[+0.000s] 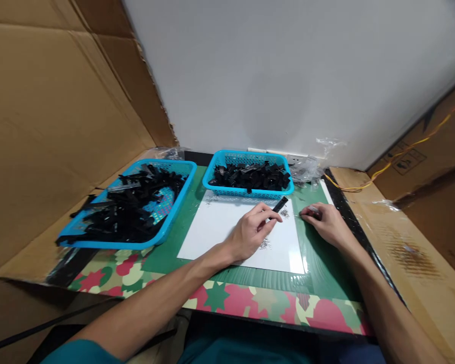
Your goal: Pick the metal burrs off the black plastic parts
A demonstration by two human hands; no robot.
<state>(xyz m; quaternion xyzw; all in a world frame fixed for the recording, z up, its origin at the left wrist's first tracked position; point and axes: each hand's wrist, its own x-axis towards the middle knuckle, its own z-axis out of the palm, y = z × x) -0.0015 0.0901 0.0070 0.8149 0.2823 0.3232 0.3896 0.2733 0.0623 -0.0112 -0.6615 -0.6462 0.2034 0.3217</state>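
Observation:
My left hand (252, 230) is closed around a small black plastic strip (280, 204), whose far end sticks out past the fingers. It hovers above a white sheet (208, 237). Small dark bits (264, 244) lie in little piles on that sheet, partly hidden by the hand. To the right, my right hand (322, 220) has its fingers pinched together over the green mat (318, 258). Something thin and pale shows at its fingertips, too small to name. The two hands are apart.
A blue basket (249, 192) with many black plastic pieces stands behind the sheet. At the left, a larger blue basket (170, 217) holds more long black pieces. Clear plastic wrap (307, 171) and a yellow wire (381, 174) lie at the back right. Cardboard (60, 91) walls the left side.

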